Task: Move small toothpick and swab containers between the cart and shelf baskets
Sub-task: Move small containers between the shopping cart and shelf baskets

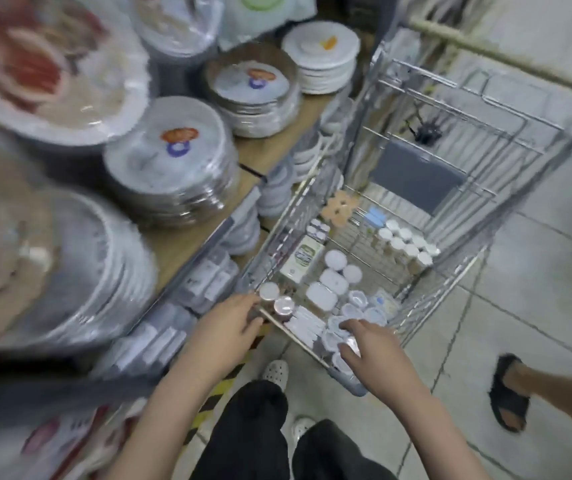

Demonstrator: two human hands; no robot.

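Note:
A wire cart point(478, 271) stands ahead of me, its floor covered with small containers. Round white-lidded jars point(335, 259) and flat rectangular boxes point(317, 295) lie in the middle. A cluster of tall white-capped tubes point(405, 249) stands at the far right. My left hand point(229, 323) rests at the cart's near-left rim, fingers beside two small round jars point(276, 299). My right hand point(371, 344) reaches into the near corner, fingers curled round a small clear round container point(351, 344) among several clear tubs point(359, 306).
Shelves on the left hold stacks of foil and paper plates point(173, 161) and, lower down, packaged small boxes point(208, 275). Another person's sandalled foot point(509, 393) stands on the tiled floor at the right. My own legs and white clogs are below.

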